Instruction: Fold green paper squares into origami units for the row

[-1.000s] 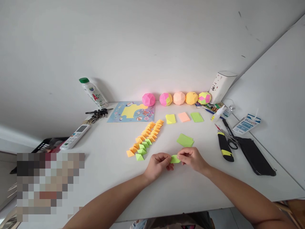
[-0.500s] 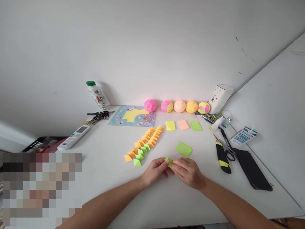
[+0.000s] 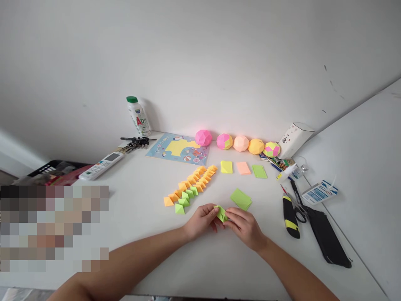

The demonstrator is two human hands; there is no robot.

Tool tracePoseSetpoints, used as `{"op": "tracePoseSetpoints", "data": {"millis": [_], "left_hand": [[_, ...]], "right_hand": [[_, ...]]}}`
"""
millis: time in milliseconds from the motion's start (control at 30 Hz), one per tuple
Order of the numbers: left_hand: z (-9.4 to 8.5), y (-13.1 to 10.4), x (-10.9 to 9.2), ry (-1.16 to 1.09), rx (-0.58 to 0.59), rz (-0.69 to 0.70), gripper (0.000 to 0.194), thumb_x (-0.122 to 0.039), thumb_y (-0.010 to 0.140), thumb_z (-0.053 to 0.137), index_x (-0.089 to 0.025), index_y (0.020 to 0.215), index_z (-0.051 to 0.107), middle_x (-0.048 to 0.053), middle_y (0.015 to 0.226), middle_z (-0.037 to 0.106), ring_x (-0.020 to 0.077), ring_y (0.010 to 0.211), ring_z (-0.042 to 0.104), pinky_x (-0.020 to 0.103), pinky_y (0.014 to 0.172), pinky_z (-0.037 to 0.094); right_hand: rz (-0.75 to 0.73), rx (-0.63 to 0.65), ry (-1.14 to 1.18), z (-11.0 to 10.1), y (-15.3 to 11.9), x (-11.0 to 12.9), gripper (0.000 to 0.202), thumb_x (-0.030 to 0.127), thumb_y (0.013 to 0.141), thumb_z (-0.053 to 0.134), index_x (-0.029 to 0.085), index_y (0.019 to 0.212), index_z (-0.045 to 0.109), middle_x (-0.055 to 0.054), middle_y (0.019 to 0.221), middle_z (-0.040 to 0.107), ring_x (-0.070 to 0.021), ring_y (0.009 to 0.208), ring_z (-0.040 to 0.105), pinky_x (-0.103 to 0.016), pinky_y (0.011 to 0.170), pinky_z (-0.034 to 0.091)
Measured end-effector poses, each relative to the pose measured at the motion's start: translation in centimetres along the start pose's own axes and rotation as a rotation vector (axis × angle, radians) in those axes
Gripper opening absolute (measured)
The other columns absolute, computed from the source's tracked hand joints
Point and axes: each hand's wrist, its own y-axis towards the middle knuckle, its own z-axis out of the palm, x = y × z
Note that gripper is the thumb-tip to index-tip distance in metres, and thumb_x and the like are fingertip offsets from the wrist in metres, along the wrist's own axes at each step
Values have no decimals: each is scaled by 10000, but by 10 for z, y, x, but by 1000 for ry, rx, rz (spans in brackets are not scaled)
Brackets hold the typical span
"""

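Observation:
Between my two hands is a small green folded paper piece (image 3: 221, 213), raised off the white table. My left hand (image 3: 202, 220) pinches its left side with the thumb on top. The fingertips of my right hand (image 3: 246, 225) close on its right edge. Just beyond my right hand lies a stack of green paper squares (image 3: 241, 199). To the left, several green folded pieces (image 3: 180, 208) stand beside two slanting rows of orange folded pieces (image 3: 182, 186).
Yellow (image 3: 226, 167), peach (image 3: 243, 168) and green paper pads (image 3: 259, 171) lie farther back. Faceted paper balls (image 3: 241, 143) line the wall. At right are a utility knife (image 3: 291, 217), scissors (image 3: 300, 214) and a black pouch (image 3: 327, 238); at left, a remote (image 3: 102, 166) and a bottle (image 3: 138, 117).
The view has tilted and shifted slightly. My right fingers have shifted at the paper's edge, and more of the green folded piece shows between my hands.

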Motion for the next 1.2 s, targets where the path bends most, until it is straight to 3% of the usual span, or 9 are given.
{"op": "tracePoseSetpoints", "data": {"millis": [233, 567, 933, 1200], "left_hand": [[-2, 0, -2, -3, 37, -18, 421, -550, 760, 543, -130, 784, 545, 50, 608, 665, 172, 571, 638, 232, 458, 446], [-3, 0, -2, -11, 54, -17, 418, -556, 758, 544, -138, 775, 544, 40, 610, 659, 170, 562, 635, 237, 468, 441], [-3, 0, -2, 15, 81, 8, 419, -553, 772, 527, -137, 807, 555, 38, 673, 660, 166, 590, 637, 234, 474, 443], [-5, -1, 1, 21, 80, 29, 406, -529, 785, 530, -134, 870, 561, 35, 666, 647, 160, 579, 634, 237, 483, 455]], "right_hand": [[-82, -13, -17, -3, 4, 0, 161, 254, 845, 589, 155, 965, 626, -98, 893, 668, -192, 796, 646, -294, 710, 551], [3, -37, 105, -2, 2, -1, 171, 234, 843, 577, 170, 984, 651, -93, 924, 671, -186, 815, 650, -277, 718, 561], [134, -26, 250, -4, 3, 5, 156, 178, 816, 581, 169, 945, 670, -97, 907, 669, -178, 782, 643, -213, 530, 551], [101, -22, 242, -4, 5, 5, 155, 176, 822, 570, 175, 946, 662, -93, 908, 670, -173, 771, 646, -218, 543, 554]]}}
